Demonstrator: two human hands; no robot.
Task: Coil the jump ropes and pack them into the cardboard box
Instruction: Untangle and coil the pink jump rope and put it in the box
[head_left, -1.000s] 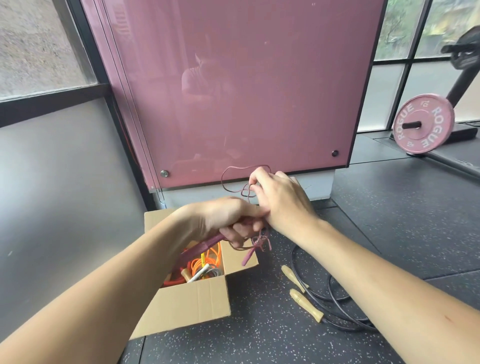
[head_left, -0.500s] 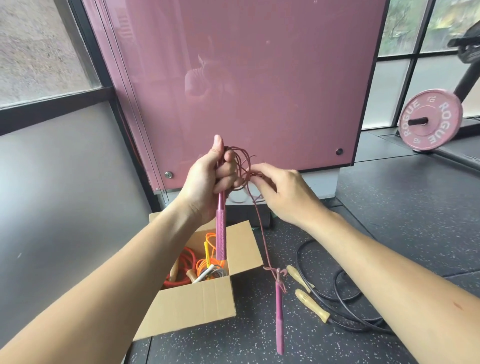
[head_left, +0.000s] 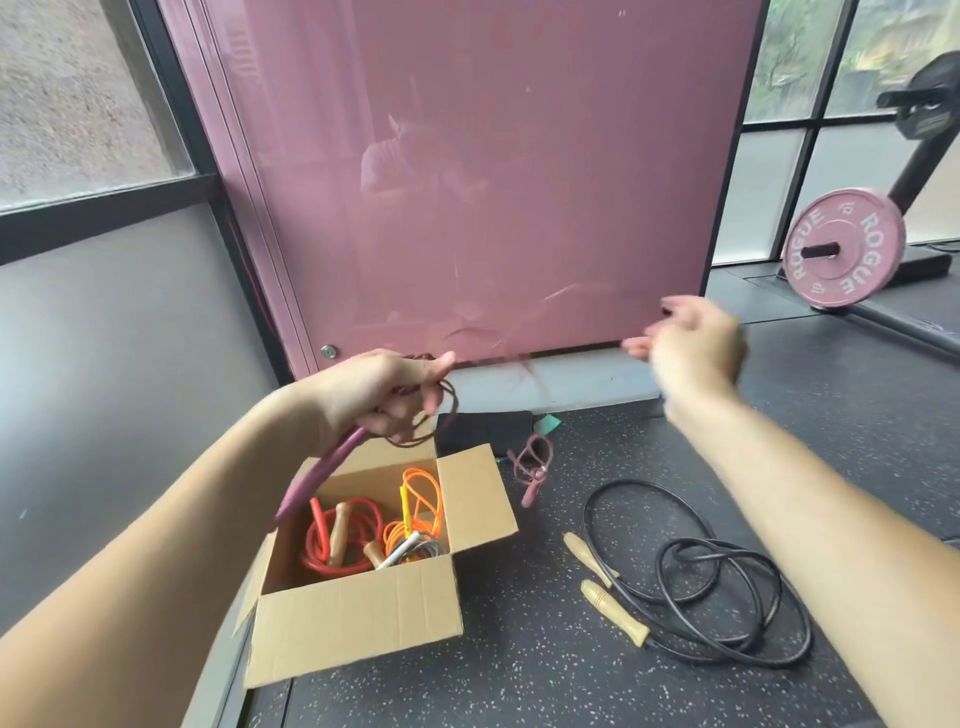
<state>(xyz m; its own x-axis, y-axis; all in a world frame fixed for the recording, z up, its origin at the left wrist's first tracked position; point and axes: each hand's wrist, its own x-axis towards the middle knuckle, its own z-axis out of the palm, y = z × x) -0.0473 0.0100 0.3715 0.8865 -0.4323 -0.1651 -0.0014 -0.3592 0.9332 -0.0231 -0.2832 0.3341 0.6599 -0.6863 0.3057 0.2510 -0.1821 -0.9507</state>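
My left hand (head_left: 384, 395) hovers above the open cardboard box (head_left: 363, 623), closed around the pink jump rope's handle (head_left: 322, 473) and several loops of its dark red cord (head_left: 441, 415). A blurred streak of cord runs right toward my right hand (head_left: 691, 343), which is blurred, held out to the right, and seems pinched on the cord. The second pink handle (head_left: 532, 467) dangles with tangled cord just right of the box. Inside the box lie a red rope (head_left: 317, 540) with wooden handles and an orange rope (head_left: 415, 499). A black rope (head_left: 701, 587) with wooden handles lies on the floor.
A pink glass panel (head_left: 493, 182) stands right behind the box. A black pad (head_left: 483, 431) lies between them. A pink weight plate (head_left: 844, 249) on a bar sits at the far right. A frosted glass wall (head_left: 104, 364) runs along the left, close to the box.
My left hand dropped from chest height to just above the box with the handle and loops. My right hand swung out to the right. The dangling pink handle rose.
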